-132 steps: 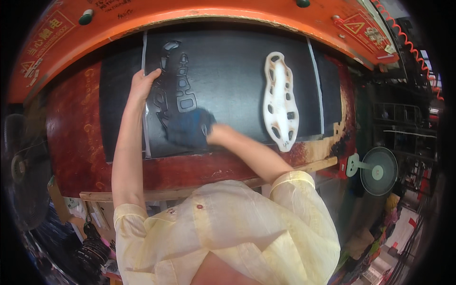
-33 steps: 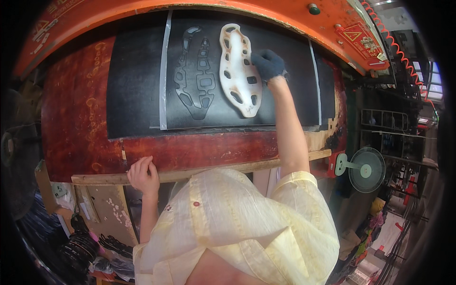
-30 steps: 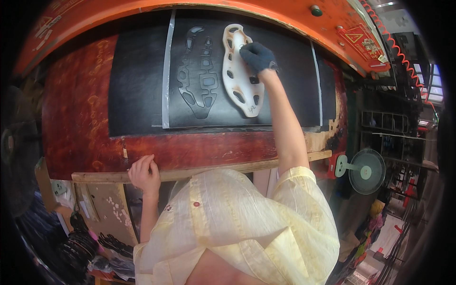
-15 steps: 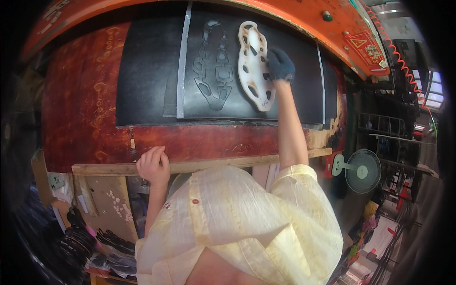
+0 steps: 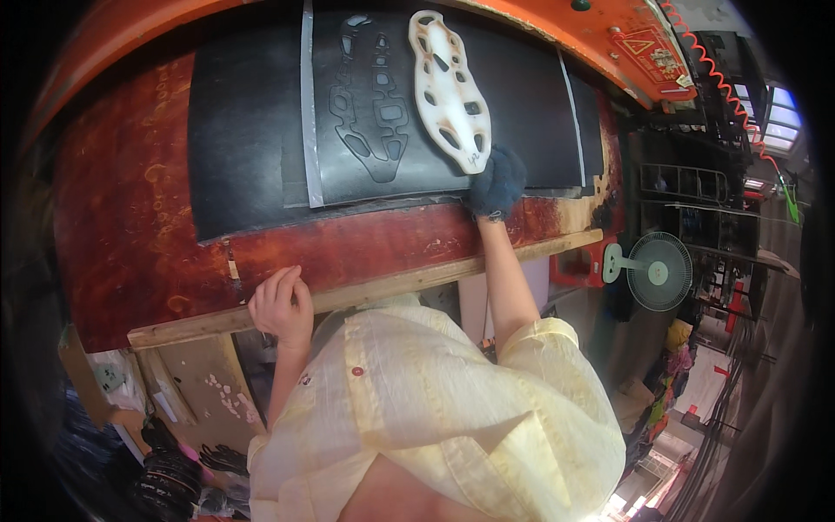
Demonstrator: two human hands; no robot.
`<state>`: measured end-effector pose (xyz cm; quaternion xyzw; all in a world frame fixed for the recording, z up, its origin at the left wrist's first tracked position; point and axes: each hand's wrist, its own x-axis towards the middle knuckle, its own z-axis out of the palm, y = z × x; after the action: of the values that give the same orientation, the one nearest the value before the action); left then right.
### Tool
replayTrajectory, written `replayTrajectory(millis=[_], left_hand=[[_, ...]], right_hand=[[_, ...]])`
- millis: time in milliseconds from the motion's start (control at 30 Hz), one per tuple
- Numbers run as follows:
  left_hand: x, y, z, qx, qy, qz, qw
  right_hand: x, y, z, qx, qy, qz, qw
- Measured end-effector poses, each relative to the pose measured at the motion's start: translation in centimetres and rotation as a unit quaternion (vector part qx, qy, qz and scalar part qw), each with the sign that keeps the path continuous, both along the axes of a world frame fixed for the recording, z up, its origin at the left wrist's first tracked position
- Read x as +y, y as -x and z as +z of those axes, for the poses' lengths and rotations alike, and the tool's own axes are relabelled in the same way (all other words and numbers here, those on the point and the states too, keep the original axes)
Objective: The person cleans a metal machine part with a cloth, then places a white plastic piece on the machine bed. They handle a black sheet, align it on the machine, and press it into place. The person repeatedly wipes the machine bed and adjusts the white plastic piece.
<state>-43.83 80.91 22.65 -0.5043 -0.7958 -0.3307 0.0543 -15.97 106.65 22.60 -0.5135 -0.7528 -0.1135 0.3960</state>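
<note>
A white sole-shaped cutting die (image 5: 450, 91) with several cut-outs lies on a black sheet (image 5: 526, 113). At its near end is my right hand (image 5: 497, 183) in a dark glove, its fingers curled about the lower right tip. The glove's dark colour partly hides the fingertips. Left of the die, a sole-shaped outline (image 5: 376, 122) with openings shows in the sheet. My bare left hand (image 5: 283, 303) rests by the wooden strip (image 5: 365, 291) along the table's front edge, fingers loosely bent and holding nothing.
An orange machine beam (image 5: 600, 35) spans the far side above the red-brown table (image 5: 122, 217). A pale strip (image 5: 310, 113) runs down the sheet's left side. To the right stand a fan (image 5: 658, 271) and a red stool (image 5: 578, 264). A coiled red hose (image 5: 713, 87) hangs beyond.
My right hand has slid from the die's right side down to its near end. The view has shifted and tilted slightly. My left hand stays by the wooden strip.
</note>
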Motion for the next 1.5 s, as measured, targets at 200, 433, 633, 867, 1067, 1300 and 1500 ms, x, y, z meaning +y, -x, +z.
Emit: replayTrajectory(millis=[200, 433, 633, 867, 1067, 1300, 1500], left_hand=[[-0.4, -0.2, -0.6, 0.038, -0.047, -0.022, 0.998], [-1.3, -0.5, -0.2, 0.080, -0.016, -0.079, 0.994], [-3.9, -4.1, -2.8, 0.108, 0.054, -0.081, 0.989], [-1.2, -2.5, -4.9, 0.119, 0.021, -0.034, 0.992], [1.6, -0.7, -5.3, 0.153, 0.018, -0.021, 0.988], [2.2, -0.2, -5.2, 0.170, 0.015, -0.029, 0.985], [2.2, -0.2, -4.8, 0.185, 0.013, -0.034, 0.982]], right_hand=[[-0.1, 0.0, 0.4, 0.008, 0.023, 0.010, 1.000], [1.6, -2.6, 1.5, -0.045, 0.021, 0.094, 0.994], [4.4, -9.7, 11.2, 0.343, 0.104, 0.079, 0.930], [-2.6, -12.1, 8.5, -0.105, -0.055, 0.017, 0.993], [-21.5, -15.7, -14.6, 0.061, 0.243, 0.078, 0.965], [-28.9, -19.3, -20.5, 0.072, 0.354, 0.073, 0.930], [-29.5, -19.5, -21.4, -0.020, 0.220, 0.104, 0.970]])
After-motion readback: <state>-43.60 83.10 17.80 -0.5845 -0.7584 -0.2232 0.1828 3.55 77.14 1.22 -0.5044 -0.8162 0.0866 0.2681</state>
